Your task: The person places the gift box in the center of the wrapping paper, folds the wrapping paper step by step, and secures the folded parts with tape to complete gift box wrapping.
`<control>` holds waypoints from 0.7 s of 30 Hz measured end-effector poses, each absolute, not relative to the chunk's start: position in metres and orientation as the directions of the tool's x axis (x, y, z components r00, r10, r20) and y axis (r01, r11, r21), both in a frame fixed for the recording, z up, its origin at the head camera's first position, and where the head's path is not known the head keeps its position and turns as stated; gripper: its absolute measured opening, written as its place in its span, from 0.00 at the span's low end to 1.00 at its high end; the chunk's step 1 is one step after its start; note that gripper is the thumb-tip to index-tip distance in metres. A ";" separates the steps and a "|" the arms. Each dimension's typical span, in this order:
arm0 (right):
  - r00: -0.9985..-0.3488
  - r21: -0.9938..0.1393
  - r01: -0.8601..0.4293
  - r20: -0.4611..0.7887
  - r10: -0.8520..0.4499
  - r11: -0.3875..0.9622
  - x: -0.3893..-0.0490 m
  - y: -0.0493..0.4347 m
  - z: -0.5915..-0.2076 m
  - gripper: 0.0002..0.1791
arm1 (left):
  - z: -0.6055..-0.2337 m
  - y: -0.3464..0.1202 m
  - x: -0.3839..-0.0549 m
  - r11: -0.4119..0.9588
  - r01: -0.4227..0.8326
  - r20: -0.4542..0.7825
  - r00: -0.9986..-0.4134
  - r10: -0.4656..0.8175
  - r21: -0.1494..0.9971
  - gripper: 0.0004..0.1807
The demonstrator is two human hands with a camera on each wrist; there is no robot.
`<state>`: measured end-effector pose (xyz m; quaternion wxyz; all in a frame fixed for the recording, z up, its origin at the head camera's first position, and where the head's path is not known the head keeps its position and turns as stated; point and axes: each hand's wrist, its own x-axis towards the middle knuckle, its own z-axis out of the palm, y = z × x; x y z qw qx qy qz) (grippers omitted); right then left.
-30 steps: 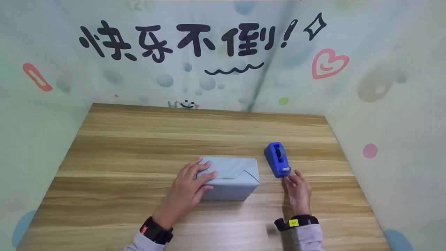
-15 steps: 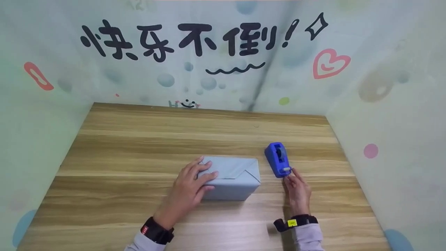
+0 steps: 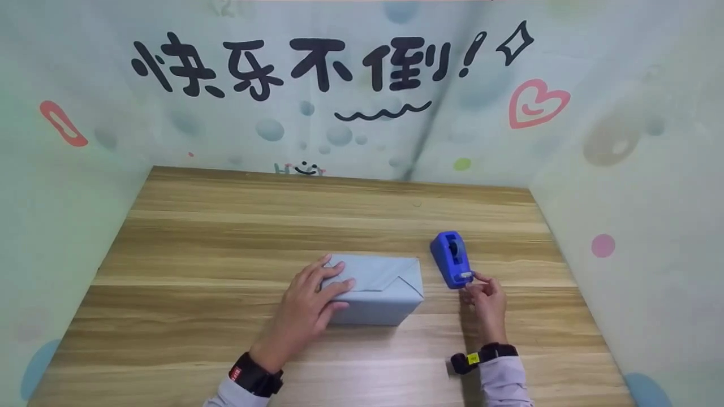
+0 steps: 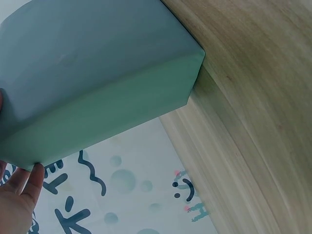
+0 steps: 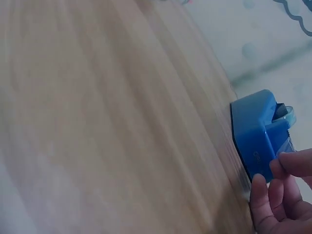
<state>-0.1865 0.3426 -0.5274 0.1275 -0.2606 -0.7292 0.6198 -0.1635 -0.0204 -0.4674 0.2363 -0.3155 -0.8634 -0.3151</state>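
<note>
A box wrapped in pale blue paper (image 3: pixel 376 308) stands on the table, its folded flap on top. My left hand (image 3: pixel 302 305) holds its left end, with fingers over the top and the thumb against the near side. In the left wrist view, fingertips (image 4: pixel 34 180) touch the edge of the box (image 4: pixel 97 48). To the right of the box sits a blue tape dispenser (image 3: pixel 449 260). At the dispenser's near end, my right hand (image 3: pixel 489 302) pinches the end of the clear tape (image 5: pixel 285 147) between thumb and forefinger; the other fingers are curled beside the dispenser.
The wooden table (image 3: pixel 226 237) is bounded by a printed cloth backdrop (image 3: pixel 226 130) behind and at both sides. A black band with a camera sits on each wrist.
My right hand has shifted and turned slightly at the dispenser's near end, its thumb and forefinger now at the tape. The left hand and the box stay nearly still.
</note>
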 end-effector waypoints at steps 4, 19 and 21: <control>-0.850 -0.913 0.254 -0.053 0.524 0.319 -0.187 0.346 -0.527 0.14 | -0.468 -0.020 -0.164 0.603 0.691 0.605 -0.692 0.394 0.399 0.18; -0.904 -0.661 0.163 0.197 0.380 0.732 -0.182 0.356 -0.497 0.17 | -0.467 -0.021 -0.165 0.607 0.699 0.610 -0.681 0.405 0.378 0.17; -0.904 -0.737 0.147 0.170 0.391 0.660 -0.180 0.346 -0.482 0.18 | -0.465 -0.020 -0.166 0.607 0.701 0.607 -0.680 0.412 0.374 0.17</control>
